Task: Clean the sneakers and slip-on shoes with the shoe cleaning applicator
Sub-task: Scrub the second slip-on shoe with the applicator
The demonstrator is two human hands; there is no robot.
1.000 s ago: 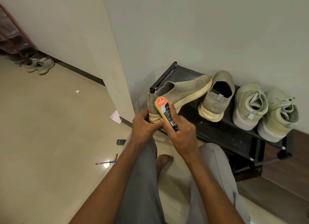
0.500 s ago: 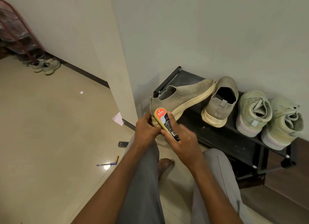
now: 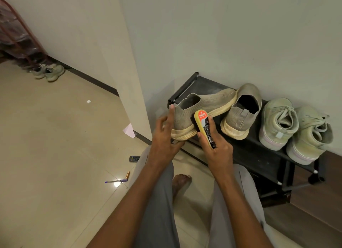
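Right hand point(image 3: 215, 151) grips the applicator point(image 3: 204, 127); left hand point(image 3: 163, 135), fingers loose, steadies the light, soft slip-on point(image 3: 201, 107); best held by its firm sole.

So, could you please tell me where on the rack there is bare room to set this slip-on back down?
The black rack is bare at its left end, between the end bar and the standing slip-on; the held slip-on hovers there. The right side is crowded by two sneakers.
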